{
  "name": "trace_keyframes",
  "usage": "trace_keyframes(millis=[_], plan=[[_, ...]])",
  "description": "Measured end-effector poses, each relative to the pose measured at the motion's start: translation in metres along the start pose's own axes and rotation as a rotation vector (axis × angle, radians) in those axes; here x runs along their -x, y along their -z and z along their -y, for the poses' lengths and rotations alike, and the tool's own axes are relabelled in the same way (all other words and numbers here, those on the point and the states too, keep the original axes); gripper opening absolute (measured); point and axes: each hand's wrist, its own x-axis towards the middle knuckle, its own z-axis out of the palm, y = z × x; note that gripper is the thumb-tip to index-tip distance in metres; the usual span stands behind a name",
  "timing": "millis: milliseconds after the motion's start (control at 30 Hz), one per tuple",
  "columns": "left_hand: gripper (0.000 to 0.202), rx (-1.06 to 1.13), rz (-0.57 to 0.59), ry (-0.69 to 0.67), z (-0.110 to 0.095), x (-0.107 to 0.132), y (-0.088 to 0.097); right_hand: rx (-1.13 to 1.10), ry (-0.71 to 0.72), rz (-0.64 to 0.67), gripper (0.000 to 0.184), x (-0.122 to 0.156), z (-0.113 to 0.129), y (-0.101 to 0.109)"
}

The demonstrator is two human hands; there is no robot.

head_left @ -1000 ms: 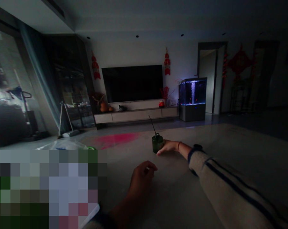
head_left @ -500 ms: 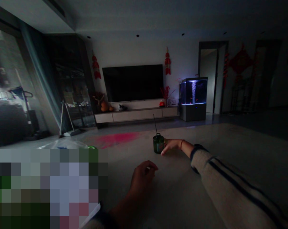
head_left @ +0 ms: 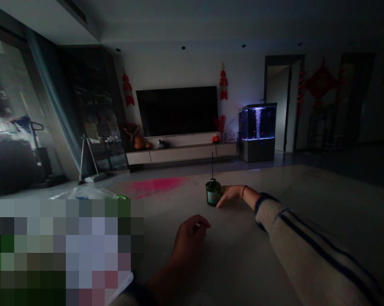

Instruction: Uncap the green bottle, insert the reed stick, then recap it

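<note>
A small dark green bottle [head_left: 213, 192] with a thin black stick standing up from its neck rests on the grey table top [head_left: 249, 255]. My right hand [head_left: 231, 194] reaches out across the table and wraps round the bottle's right side. My left hand [head_left: 190, 238] rests nearer to me on the table, fingers curled in a loose fist, thumb against fingertips; I cannot make out anything in it. The room is dim.
A clear plastic bag [head_left: 83, 193] lies at the table's left, above a blurred-out patch. Beyond the table are a wall television [head_left: 177, 110], a low cabinet [head_left: 182, 153], a lit fish tank [head_left: 257, 123] and a doorway [head_left: 281, 106].
My right hand has shifted the bottle slightly to the right, and the stick has gone from leaning left to upright. My left hand has stayed still.
</note>
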Motion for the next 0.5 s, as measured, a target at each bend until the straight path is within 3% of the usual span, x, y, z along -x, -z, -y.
trace_keyframes(millis=[200,500], plan=[[0.016,0.005,0.010,-0.023,0.000,0.000,0.000,-0.028,-0.008,-0.038,0.040,0.001,0.004,-0.004],[0.015,-0.009,0.017,-0.035,0.000,0.000,0.001,-0.106,-0.005,-0.207,0.045,-0.010,-0.014,-0.003]])
